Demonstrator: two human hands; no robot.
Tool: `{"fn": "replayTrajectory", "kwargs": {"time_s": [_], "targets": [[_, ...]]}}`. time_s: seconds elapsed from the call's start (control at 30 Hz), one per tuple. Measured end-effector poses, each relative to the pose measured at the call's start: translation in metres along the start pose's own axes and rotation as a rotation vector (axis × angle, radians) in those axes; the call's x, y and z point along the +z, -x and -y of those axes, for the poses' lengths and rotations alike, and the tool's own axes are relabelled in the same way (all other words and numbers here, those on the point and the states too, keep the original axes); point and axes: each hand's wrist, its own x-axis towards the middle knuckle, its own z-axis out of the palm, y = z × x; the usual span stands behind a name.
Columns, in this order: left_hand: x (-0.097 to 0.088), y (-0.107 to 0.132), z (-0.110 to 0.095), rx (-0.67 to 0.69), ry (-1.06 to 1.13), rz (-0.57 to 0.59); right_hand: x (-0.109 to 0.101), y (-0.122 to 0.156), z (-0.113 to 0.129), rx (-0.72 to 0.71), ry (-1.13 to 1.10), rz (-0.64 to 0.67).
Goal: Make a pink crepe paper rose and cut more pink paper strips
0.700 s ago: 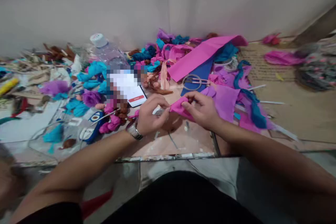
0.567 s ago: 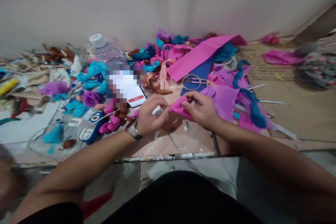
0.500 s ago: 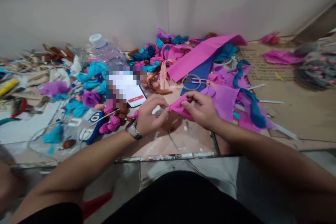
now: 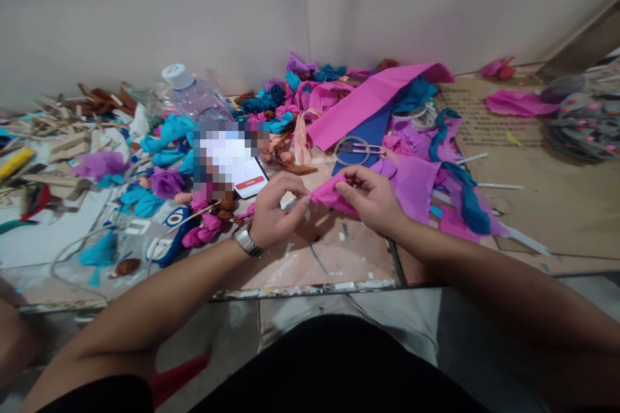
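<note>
My left hand (image 4: 274, 213), with a wristwatch (image 4: 246, 240) on its wrist, and my right hand (image 4: 371, 197) meet over the low work surface. Both pinch a small folded piece of pink crepe paper (image 4: 327, 195). The left fingers grip its left end and seem to hold a thin stick there. The right thumb and fingers are closed on its right part. A purple paper sheet (image 4: 414, 184) lies just right of my right hand.
Scissors (image 4: 358, 150) lie beyond the hands by a long pink paper sheet (image 4: 372, 100) over blue paper. A phone (image 4: 239, 168), a plastic bottle (image 4: 194, 97), blue, purple and pink paper flowers and scraps crowd the left. Cardboard (image 4: 533, 193) covers the right.
Both hands keep hold of the pink paper and have shifted slightly away from me. The pinching fingers have moved a little on the paper.
</note>
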Motion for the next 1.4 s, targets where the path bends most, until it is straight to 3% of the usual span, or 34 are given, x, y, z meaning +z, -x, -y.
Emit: {"fn": "replayTrajectory", "kwargs": {"time_s": [0.17, 0.27, 0.43, 0.57, 0.93, 1.13, 1.4], "targets": [[0.001, 0.001, 0.001, -0.233, 0.099, -0.018, -0.005, 0.003, 0.003, -0.163, 0.178, -0.109], [0.001, -0.001, -0.002, -0.353, 0.147, 0.04, -0.008, 0.003, 0.007, -0.274, 0.31, -0.148], [0.003, -0.004, -0.014, -0.528, 0.267, 0.206, -0.009, 0.002, 0.011, -0.543, 0.455, -0.098], [0.006, -0.005, -0.023, -0.59, 0.262, 0.2, -0.006, 0.002, 0.012, -0.659, 0.516, -0.07], [0.008, -0.002, -0.027, -0.559, 0.186, 0.15, -0.002, 0.006, 0.011, -0.659, 0.59, 0.045], [0.009, -0.004, -0.023, -0.519, 0.207, 0.093, 0.0, 0.006, 0.011, -0.517, 0.482, 0.018], [0.005, -0.003, -0.016, -0.506, 0.272, 0.147, -0.005, 0.007, 0.007, -0.209, 0.171, -0.001]]}}
